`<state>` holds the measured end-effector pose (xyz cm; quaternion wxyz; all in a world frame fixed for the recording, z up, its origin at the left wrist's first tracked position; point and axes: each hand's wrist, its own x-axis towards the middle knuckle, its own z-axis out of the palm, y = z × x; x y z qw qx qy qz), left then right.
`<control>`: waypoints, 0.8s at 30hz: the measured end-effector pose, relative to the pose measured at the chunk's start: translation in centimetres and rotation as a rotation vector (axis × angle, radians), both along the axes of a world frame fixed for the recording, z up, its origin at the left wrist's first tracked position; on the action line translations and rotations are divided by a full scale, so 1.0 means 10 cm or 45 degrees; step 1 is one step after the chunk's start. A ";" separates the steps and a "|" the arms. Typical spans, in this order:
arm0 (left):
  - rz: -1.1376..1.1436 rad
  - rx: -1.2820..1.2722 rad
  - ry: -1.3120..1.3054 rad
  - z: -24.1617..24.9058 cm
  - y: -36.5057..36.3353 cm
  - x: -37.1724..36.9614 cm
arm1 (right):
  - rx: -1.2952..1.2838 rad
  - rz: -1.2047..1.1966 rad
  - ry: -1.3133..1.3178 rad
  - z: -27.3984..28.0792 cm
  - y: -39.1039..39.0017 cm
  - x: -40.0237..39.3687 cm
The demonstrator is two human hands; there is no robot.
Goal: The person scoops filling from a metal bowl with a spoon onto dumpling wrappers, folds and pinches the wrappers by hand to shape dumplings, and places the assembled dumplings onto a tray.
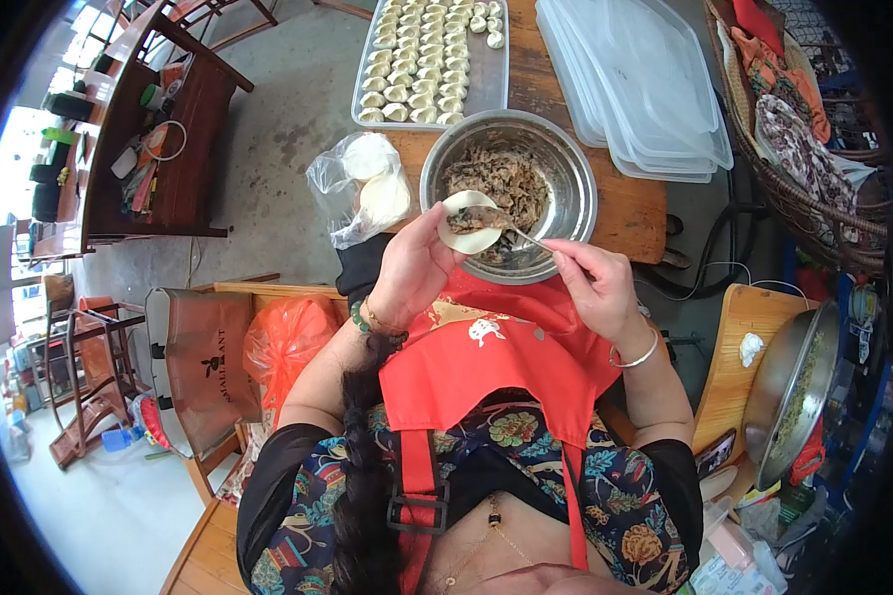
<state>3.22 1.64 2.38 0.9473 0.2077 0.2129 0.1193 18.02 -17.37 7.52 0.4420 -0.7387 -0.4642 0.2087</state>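
Observation:
My left hand (414, 275) holds a round dumpling wrapper (456, 241) by its edge, over the near left rim of a steel mixing bowl (577, 159). In my right hand (600, 283) is the handle of a metal spoon (528, 236), its tip laying dark minced filling (478, 217) on the wrapper. More chopped filling (501, 178) sits inside the bowl. Left of the bowl, a clear plastic bag (335, 203) holds stacked round wrappers (382, 198). Behind, a plastic tray (501, 59) carries rows of folded dumplings (417, 64).
Stacked clear plastic trays (645, 89) stand on the wooden table (615, 213) at the right. A wicker basket (764, 139) with cloths is at the far right. Below it, a large metal pan (789, 392) rests on a wooden stool (729, 347). A red plastic bag (290, 342) lies at my left.

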 end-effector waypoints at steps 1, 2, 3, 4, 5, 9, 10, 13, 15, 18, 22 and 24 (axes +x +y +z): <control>-0.013 0.015 -0.003 0.00 0.00 0.00 | 0.000 -0.002 -0.002 -0.01 0.00 0.00; -0.014 0.015 -0.004 -0.02 0.00 0.00 | 0.030 0.008 -0.030 -0.03 0.00 0.00; 0.004 -0.011 0.022 -0.03 0.00 0.00 | 0.060 0.018 -0.058 -0.03 0.00 0.00; 0.021 -0.037 0.050 -0.05 0.00 -0.01 | 0.061 0.017 -0.058 -0.01 0.00 0.01; 0.020 -0.035 0.050 -0.07 0.00 -0.02 | 0.059 -0.011 -0.036 0.04 -0.01 0.03; 0.134 -0.032 0.113 -0.08 0.04 -0.05 | 0.134 -0.119 -0.296 0.00 0.03 0.08; 0.151 -0.009 0.139 -0.07 0.05 -0.07 | 0.135 -0.129 -0.298 -0.05 0.03 0.10; 0.166 0.080 0.164 -0.06 0.08 -0.13 | -0.050 0.046 -0.665 -0.26 0.04 0.09; 0.173 0.083 0.180 -0.07 0.08 -0.16 | -0.268 0.168 -0.793 -0.40 0.08 0.02; 0.167 0.080 0.164 -0.07 0.10 -0.18 | -0.292 0.218 -0.869 -0.65 0.14 -0.06; 0.174 0.026 0.133 -0.07 0.09 -0.18 | -0.349 0.270 -0.812 -0.62 0.15 -0.15; 0.170 0.031 0.155 -0.03 0.09 -0.19 | -0.381 0.296 -0.791 -0.44 0.16 -0.13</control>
